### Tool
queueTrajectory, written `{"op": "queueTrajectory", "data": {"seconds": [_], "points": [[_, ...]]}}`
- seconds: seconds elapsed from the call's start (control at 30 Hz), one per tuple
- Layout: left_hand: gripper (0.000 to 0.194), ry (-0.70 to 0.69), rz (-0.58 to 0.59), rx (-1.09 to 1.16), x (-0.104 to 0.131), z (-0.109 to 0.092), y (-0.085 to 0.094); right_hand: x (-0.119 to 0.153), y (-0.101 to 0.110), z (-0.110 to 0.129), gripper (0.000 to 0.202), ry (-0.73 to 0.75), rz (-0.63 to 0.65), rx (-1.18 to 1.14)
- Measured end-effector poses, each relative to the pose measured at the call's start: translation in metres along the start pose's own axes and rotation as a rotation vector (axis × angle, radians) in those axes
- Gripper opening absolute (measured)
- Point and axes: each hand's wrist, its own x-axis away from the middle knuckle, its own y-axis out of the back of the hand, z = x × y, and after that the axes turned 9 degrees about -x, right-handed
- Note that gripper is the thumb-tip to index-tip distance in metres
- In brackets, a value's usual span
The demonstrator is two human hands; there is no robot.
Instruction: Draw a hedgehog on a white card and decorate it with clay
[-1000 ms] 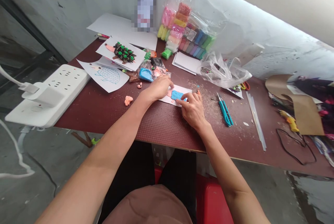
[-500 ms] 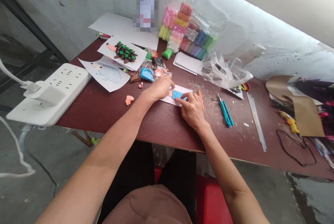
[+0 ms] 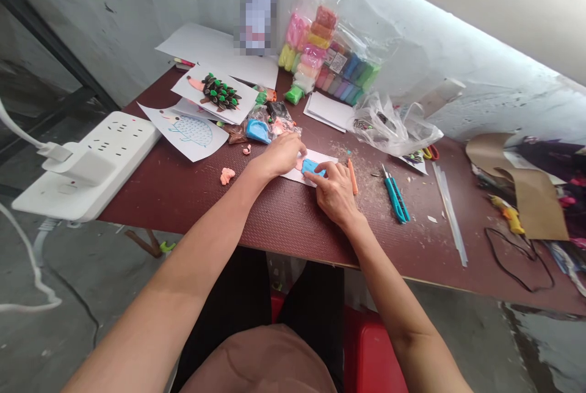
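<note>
A small white paper point(image 3: 295, 176) lies on the table between my hands. On it, flattened blue clay point(image 3: 311, 166) meets a patch of pink clay point(image 3: 299, 164) on the left. My left hand point(image 3: 284, 154) rests over the paper's upper left edge with its fingers stretched out. The fingertips of my right hand point(image 3: 336, 190) touch the blue clay from the right, fingers apart and partly covering it. Just right of that hand lies an orange crayon-like stick point(image 3: 353, 177). Loose lumps of pink clay point(image 3: 227, 176) sit to the left.
A teal utility knife point(image 3: 396, 194) and clear sticks point(image 3: 450, 213) lie to the right. Behind are bagged clay blocks point(image 3: 311, 54), a plastic bag point(image 3: 396, 127) and a hedgehog picture point(image 3: 220, 93). A hedgehog drawing point(image 3: 187, 130) and a white power strip point(image 3: 91, 167) are left.
My right hand has shifted slightly left and its fingers have bent a little over the blue clay. My left hand stays where it was.
</note>
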Motion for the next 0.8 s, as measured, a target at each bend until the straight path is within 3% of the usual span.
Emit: {"op": "queueTrajectory", "data": {"seconds": [0.3, 0.57, 0.8], "points": [[0.030, -0.022, -0.042, -0.006, -0.0007, 0.0027, -0.0045, -0.0046, 0.0001, 0.0057, 0.042, 0.016, 0.046, 0.033], [0.031, -0.030, -0.050, -0.019, -0.0008, 0.0036, -0.0049, -0.0035, -0.0016, 0.0029, 0.042, -0.003, 0.010, -0.020], [0.033, 0.008, -0.003, -0.009, 0.0014, -0.0037, 0.0027, -0.0043, -0.0028, 0.0058, 0.042, 0.007, 0.045, 0.003]]}}
